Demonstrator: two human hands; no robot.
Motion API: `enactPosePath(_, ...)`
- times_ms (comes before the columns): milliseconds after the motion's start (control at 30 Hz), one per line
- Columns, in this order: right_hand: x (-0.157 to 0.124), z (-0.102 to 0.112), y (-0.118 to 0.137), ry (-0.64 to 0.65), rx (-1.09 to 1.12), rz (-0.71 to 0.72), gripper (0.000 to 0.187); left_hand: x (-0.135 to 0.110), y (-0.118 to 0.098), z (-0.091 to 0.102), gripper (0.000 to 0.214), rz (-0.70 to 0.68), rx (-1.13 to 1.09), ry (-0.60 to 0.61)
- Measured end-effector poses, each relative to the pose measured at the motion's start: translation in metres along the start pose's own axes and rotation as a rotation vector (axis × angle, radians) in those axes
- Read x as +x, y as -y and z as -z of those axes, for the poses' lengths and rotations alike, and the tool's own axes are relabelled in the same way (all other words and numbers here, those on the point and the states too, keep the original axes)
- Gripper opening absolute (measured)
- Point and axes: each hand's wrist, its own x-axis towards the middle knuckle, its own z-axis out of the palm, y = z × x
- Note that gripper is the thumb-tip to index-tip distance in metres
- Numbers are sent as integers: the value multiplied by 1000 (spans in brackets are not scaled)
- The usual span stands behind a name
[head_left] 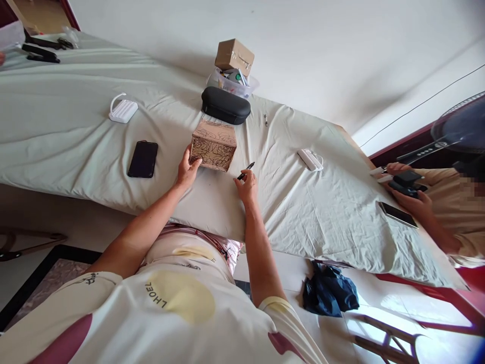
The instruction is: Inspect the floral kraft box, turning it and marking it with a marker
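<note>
A small cardboard box (213, 147) covered in black scribbled lines rests on the cloth in front of me. My left hand (187, 169) grips its lower left corner, with the thumb on the near face. Just right of the box, my right hand (247, 186) is closed around a black marker (246, 171). The marker's dark end points up and to the right, apart from the box. Directly behind the box lies a black hard case (226, 105).
A pale cloth covers the table (280, 212). On it lie a phone (143, 159), a white device with a strap (124, 110), another white device (310, 160) and a plastic tub (242, 88) under a carton (235, 54). At right, another person's hands (411, 197) hold a black object near a second phone (397, 214).
</note>
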Motion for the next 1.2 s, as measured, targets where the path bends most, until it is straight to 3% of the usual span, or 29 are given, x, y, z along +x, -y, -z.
enactPosePath(200, 1, 13, 11, -253, 280, -41, 31, 1, 5, 0, 76, -26, -37, -23)
enactPosePath(367, 11, 16, 5, -473, 782, -176, 35, 0, 8, -3, 75, -69, -155, -34)
enactPosePath(467, 14, 23, 4, -532, 1069, -252, 38, 0, 7, -4, 73, -67, -176, -52)
enactPosePath(567, 12, 34, 9, -521, 1201, -222, 41, -1, 6, -5, 69, -59, -180, -62)
enactPosePath(700, 3, 38, 23, -385, 1180, -84, 37, -2, 7, -8, 64, -36, -186, -89)
enactPosePath(867, -14, 22, 39, -176, 957, 35, 35, -4, 9, -11, 62, 12, -189, -87)
enactPosePath(1200, -19, 5, 44, -125, 694, 193, 33, -4, 5, -12, 59, 29, -199, -97)
